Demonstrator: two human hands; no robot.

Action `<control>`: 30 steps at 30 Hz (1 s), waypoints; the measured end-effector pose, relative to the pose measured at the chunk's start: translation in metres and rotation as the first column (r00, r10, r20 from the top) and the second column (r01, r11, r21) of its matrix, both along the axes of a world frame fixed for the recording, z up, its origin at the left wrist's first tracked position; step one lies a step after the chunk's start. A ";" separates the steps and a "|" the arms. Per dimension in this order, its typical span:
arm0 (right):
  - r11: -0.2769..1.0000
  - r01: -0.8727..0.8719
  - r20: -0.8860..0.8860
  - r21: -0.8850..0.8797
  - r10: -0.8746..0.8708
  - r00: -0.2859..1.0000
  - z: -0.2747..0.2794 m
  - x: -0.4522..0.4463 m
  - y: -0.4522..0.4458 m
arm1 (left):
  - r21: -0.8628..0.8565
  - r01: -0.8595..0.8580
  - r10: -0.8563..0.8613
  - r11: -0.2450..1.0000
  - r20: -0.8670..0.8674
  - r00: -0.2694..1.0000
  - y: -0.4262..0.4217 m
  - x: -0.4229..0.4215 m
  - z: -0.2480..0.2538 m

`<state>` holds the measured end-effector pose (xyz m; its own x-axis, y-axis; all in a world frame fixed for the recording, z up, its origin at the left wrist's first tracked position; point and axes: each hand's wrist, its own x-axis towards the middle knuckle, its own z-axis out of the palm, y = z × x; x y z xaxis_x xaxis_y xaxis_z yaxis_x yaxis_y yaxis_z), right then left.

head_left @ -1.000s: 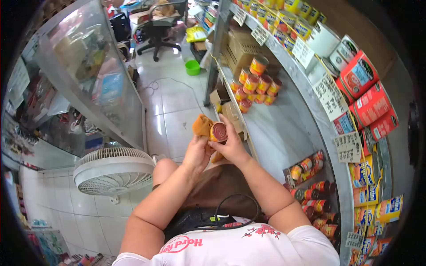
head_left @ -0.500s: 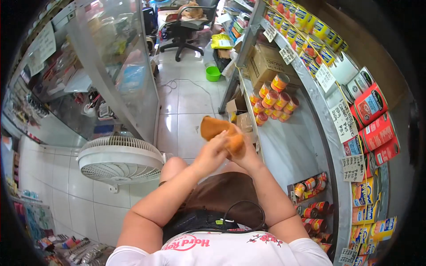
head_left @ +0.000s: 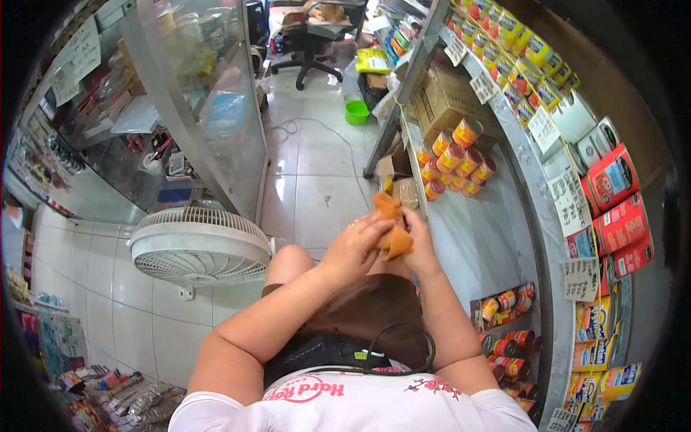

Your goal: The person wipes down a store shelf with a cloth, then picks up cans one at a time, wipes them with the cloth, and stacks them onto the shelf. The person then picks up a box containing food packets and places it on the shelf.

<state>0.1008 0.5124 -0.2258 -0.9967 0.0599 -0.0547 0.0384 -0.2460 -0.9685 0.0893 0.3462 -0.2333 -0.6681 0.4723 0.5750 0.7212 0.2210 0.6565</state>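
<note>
Near the knees [head_left: 291, 263], the left hand [head_left: 353, 248], fingers together, clamps an orange cloth [head_left: 395, 243] against the right hand [head_left: 422, 246], whose finger grip cannot be told, apparently bracing it from both sides, beside a shelf [head_left: 479, 234] where cans [head_left: 455, 158] sit tiered, perhaps for stability.

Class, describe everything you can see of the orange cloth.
The cloth is plain orange and looks soft. It is bunched and folded, held up above the person's lap, with one part rising above the left hand and another lower, between both hands. The left hand lies across it; the right hand flanks it.
</note>
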 end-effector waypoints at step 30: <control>0.688 0.599 -0.038 0.410 -0.643 0.765 -0.092 -0.084 0.213 | 0.484 -0.313 -0.314 0.817 0.830 0.462 -0.020 -0.027 -0.164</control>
<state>0.0168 0.7258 -0.3177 -0.7138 0.7002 0.0130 0.1118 0.1323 -0.9849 0.0619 0.3261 -0.3970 -0.9336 0.3178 -0.1655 -0.2810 -0.3629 0.8884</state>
